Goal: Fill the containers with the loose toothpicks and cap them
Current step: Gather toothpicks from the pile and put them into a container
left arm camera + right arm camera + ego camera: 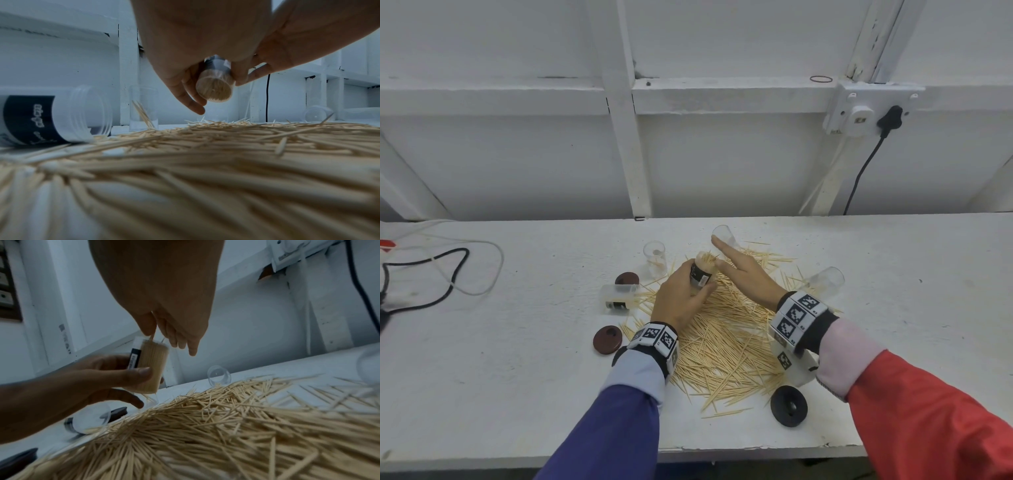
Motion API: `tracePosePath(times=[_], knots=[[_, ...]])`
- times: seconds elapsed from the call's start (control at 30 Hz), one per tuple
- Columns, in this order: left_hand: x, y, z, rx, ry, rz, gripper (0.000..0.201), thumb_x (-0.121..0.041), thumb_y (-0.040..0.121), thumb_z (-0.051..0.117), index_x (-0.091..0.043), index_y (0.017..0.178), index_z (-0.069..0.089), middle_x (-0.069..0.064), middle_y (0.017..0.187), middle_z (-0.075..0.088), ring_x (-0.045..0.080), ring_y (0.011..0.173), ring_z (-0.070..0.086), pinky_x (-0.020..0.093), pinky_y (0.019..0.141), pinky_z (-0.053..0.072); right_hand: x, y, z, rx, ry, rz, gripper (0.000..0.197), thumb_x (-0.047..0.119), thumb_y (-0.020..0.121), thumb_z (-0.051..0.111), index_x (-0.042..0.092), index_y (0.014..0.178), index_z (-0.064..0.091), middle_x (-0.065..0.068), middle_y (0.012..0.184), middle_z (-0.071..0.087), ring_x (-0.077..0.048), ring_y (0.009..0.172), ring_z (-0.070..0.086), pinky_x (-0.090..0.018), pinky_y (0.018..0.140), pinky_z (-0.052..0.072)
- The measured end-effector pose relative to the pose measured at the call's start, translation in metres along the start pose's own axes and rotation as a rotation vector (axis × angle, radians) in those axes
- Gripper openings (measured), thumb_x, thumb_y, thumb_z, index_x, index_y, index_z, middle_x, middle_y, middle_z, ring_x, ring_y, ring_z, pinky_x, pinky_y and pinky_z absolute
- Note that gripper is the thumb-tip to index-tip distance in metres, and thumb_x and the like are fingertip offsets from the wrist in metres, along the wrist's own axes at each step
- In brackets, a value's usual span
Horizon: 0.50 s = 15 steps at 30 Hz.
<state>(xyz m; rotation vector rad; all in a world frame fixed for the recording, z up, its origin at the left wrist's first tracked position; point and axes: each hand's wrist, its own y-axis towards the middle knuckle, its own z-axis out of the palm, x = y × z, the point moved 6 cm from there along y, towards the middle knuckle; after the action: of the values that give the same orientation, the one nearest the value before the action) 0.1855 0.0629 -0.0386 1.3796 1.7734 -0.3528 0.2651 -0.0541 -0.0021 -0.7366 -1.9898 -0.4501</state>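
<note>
White boards back your white bench [893, 260], where a heap of loose toothpicks [726, 342] spreads across the middle. Your left hand [681, 296] grasps a nearly full container [702, 272] above the heap's 11 o'clock edge, tilted toward you. Your right hand [743, 270] works at its mouth, thumb and a finger seemingly pinching a few sticks in (the other fingers stay straight). You are topping off this one, I judge; next it wants a cap, and the closest brown cap [607, 339] lies at 9 o'clock of the heap. An empty container [655, 258] stands at 11 o'clock, another [618, 296] lies at 10 o'clock, and two more [825, 281] lie tipped toward 1 and 2 o'clock. A black cap [789, 406] sits at 5 o'clock. Exactly what the right fingertips hold is too small to tell.
</note>
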Motion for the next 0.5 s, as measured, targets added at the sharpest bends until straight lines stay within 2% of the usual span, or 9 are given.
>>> tracePosePath(times=[0.1,0.2,0.3,0.37,0.5], knots=[[-0.003,0.000,0.004,0.052,-0.017,0.045,0.049,-0.041,0.088,0.066,-0.021,0.130,0.050,-0.009,0.113,0.062,0.008,0.098,0.058,0.019,0.081,0.045,-0.007,0.002,0.000,-0.012,0.060,0.006,0.050,0.025,0.103,0.043,0.020,0.152,0.030,-0.001,0.156,0.031,-0.015,0.144,0.027,-0.034,0.118,0.026],[-0.006,-0.001,0.009,0.127,-0.002,0.086,0.054,-0.038,0.089,0.067,-0.020,0.135,0.047,-0.009,0.121,0.060,0.007,0.105,0.056,0.010,0.083,0.038,-0.012,0.005,-0.004,-0.027,0.101,0.057,0.049,0.026,0.102,0.047,0.020,0.149,0.035,0.000,0.155,0.034,-0.015,0.144,0.029,-0.033,0.117,0.028],[-0.002,0.000,0.009,0.123,-0.010,0.066,0.055,-0.042,0.088,0.067,-0.022,0.135,0.047,-0.011,0.120,0.060,0.006,0.104,0.057,0.019,0.085,0.043,-0.013,0.003,0.001,0.075,0.116,0.100,0.050,0.039,0.100,0.045,0.023,0.148,0.039,0.003,0.156,0.033,-0.013,0.144,0.028,-0.034,0.118,0.024],[0.000,0.000,0.009,0.109,-0.001,0.054,0.056,-0.044,0.088,0.067,-0.023,0.135,0.046,-0.011,0.120,0.060,0.006,0.103,0.057,0.023,0.086,0.046,-0.011,-0.001,0.002,0.101,0.160,0.124,0.056,0.047,0.101,0.037,0.025,0.152,0.030,0.005,0.158,0.026,-0.011,0.145,0.023,-0.030,0.115,0.020],[0.001,0.001,0.007,0.087,0.027,0.034,0.055,-0.044,0.088,0.066,-0.025,0.135,0.045,-0.012,0.121,0.059,0.005,0.104,0.055,0.023,0.087,0.046,-0.008,-0.007,0.000,0.026,0.169,0.148,0.063,0.055,0.100,0.026,0.031,0.155,0.005,0.010,0.162,0.004,-0.009,0.148,0.009,-0.032,0.115,0.012]])
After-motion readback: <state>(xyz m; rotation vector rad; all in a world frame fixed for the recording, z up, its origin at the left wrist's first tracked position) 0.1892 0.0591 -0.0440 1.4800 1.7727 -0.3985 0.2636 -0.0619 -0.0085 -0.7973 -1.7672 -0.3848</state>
